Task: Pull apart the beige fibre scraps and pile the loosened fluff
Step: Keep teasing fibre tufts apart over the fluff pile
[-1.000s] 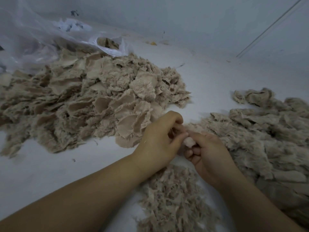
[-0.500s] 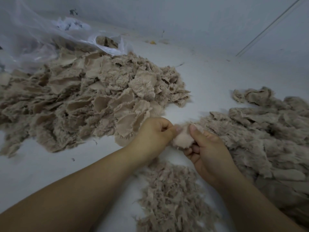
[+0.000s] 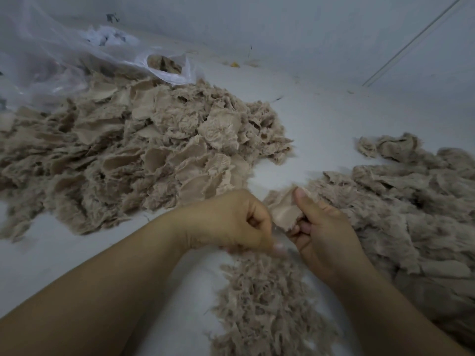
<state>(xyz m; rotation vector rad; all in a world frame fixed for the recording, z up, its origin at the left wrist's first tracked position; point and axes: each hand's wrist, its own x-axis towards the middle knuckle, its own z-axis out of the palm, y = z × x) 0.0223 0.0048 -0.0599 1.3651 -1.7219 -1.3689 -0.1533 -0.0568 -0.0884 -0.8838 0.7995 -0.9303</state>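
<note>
My right hand (image 3: pixel 323 229) pinches a small beige fibre scrap (image 3: pixel 284 210) between thumb and fingers, thumb upright on it. Just left of it, my left hand (image 3: pixel 236 222) is curled into a fist, fingertips low and blurred at the scrap's lower edge; a tuft in them cannot be made out. Below both hands lies a pile of loosened fluff (image 3: pixel 264 304) on the white surface (image 3: pixel 77 253). A big heap of beige scraps (image 3: pixel 133 155) spreads at the left. Another heap of beige scraps (image 3: pixel 411 209) lies at the right.
A clear plastic bag (image 3: pixel 64 60) with more scraps in it lies at the back left, its mouth against the left heap. A pale wall rises behind, with a thin line running diagonally at the upper right. A small yellow speck (image 3: pixel 234 64) sits by the wall.
My left hand has dropped down and toward me, away from the scrap's top, moving fast enough to blur. The right hand has turned the scrap upright and kept its place.
</note>
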